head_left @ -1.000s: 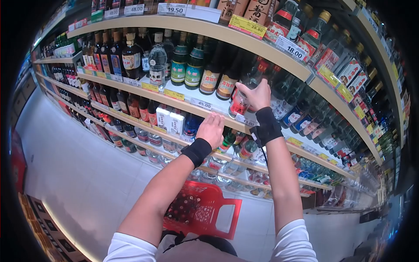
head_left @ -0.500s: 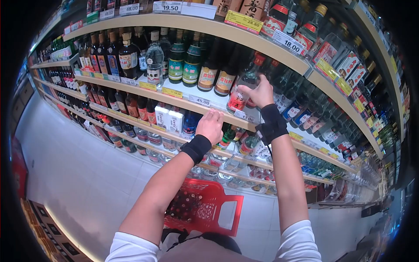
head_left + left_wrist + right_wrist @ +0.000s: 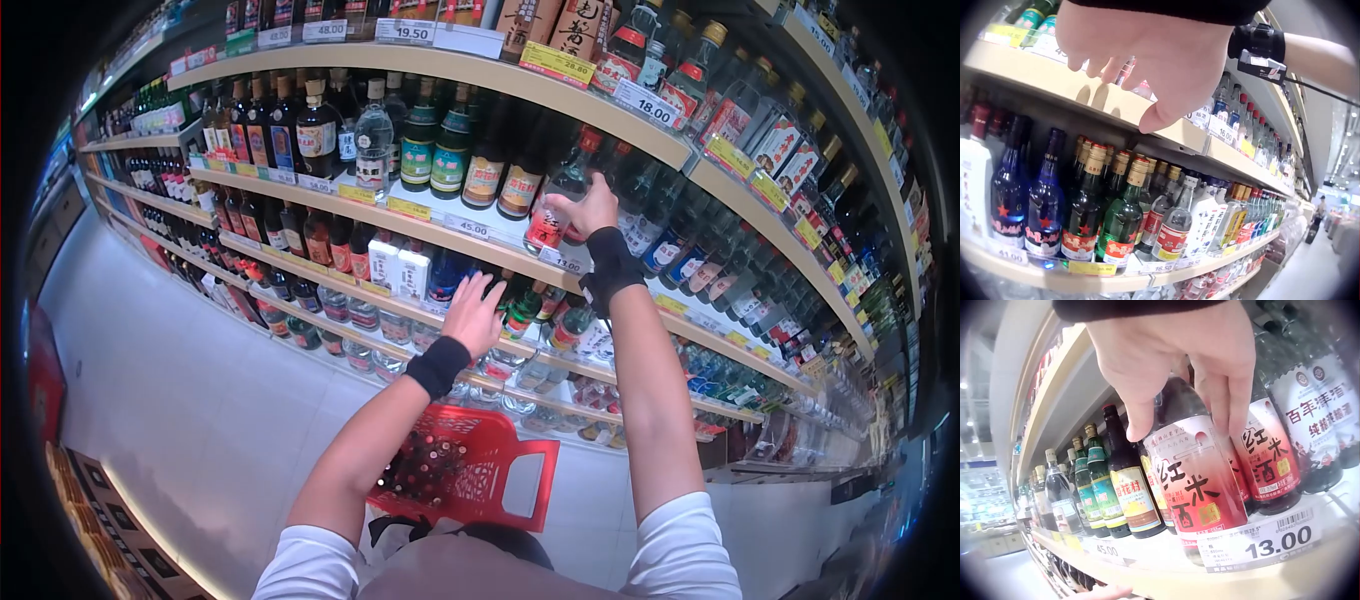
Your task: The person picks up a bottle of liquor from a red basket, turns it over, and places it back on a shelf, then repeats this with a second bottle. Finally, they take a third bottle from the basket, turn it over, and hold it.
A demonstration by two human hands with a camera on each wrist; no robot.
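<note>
My right hand [image 3: 590, 208] holds a glass bottle with a red-and-white rice wine label [image 3: 1194, 481] at the front edge of a shelf. In the right wrist view the thumb lies on the bottle's left and the fingers on its right, below the neck. A matching bottle [image 3: 1266, 453] stands close beside it, behind a 13.00 price tag [image 3: 1282, 542]. My left hand [image 3: 474, 318] is in front of the shelving, lower and to the left, fingers spread and holding nothing. The left wrist view shows it before the shelf's front edge [image 3: 1029, 72].
Brown bottles with yellow-orange labels [image 3: 521, 190] stand left of the held bottle; several clear bottles [image 3: 1316, 412] stand to its right. Blue and green bottles [image 3: 1124, 222] line the shelf below. A red shopping basket [image 3: 490, 470] with dark-capped bottles inside is below my arms.
My left hand has come away from the shelf's edge, downward, and its fingers have spread. My right hand stays on the rice wine bottle, whose neck and red cap show more plainly.
</note>
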